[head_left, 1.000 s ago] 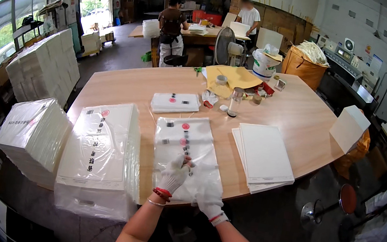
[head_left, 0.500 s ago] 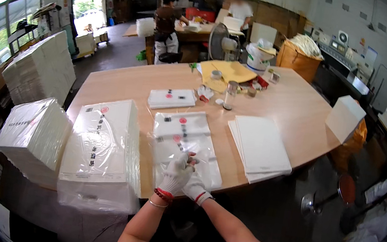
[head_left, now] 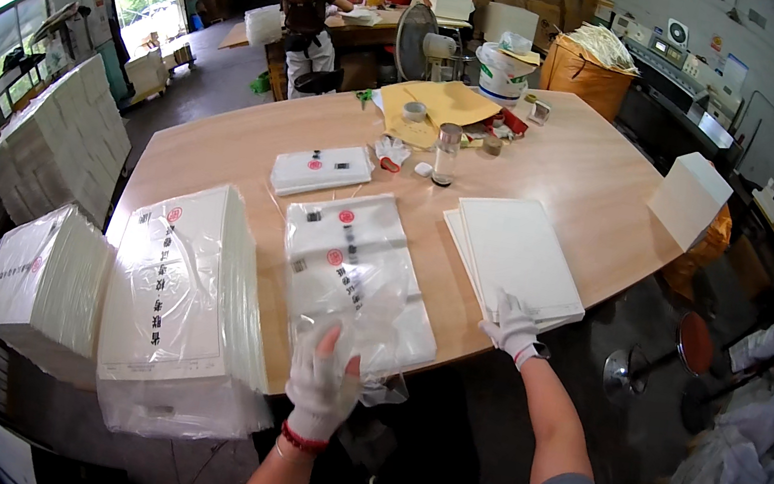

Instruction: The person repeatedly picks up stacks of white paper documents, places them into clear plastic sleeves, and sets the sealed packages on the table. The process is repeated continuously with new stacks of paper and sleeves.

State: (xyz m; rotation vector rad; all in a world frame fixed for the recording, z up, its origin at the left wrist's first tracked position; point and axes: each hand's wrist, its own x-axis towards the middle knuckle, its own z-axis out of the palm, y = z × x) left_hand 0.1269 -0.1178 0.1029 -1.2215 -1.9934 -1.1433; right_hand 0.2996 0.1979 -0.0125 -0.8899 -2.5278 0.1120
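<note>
My left hand [head_left: 322,386], in a white glove with bare fingertips showing, is raised at the near edge of the clear printed plastic bags [head_left: 358,263]. Its thumb and fingers stand apart; whether they touch the loose film is hard to tell. At the near end of a stack of white sheets [head_left: 522,253], my gloved right hand [head_left: 511,325] lies with fingers spread on the top sheet. The bags lie flat on the table between the sheets and a tall pile of filled, film-wrapped packs [head_left: 173,284].
A second wrapped pile [head_left: 48,274] stands at the far left. Beyond the bags lie a folded bag bundle [head_left: 322,171], a glass jar [head_left: 446,155] and yellow paper [head_left: 438,108]. A white block [head_left: 689,204] sits at the table's right edge, near a stool [head_left: 695,342]. Two people work behind.
My hands, together over the bags before, have parted. The right has swung right onto the white sheets; the left has moved slightly left and nearer. The view has shifted a little.
</note>
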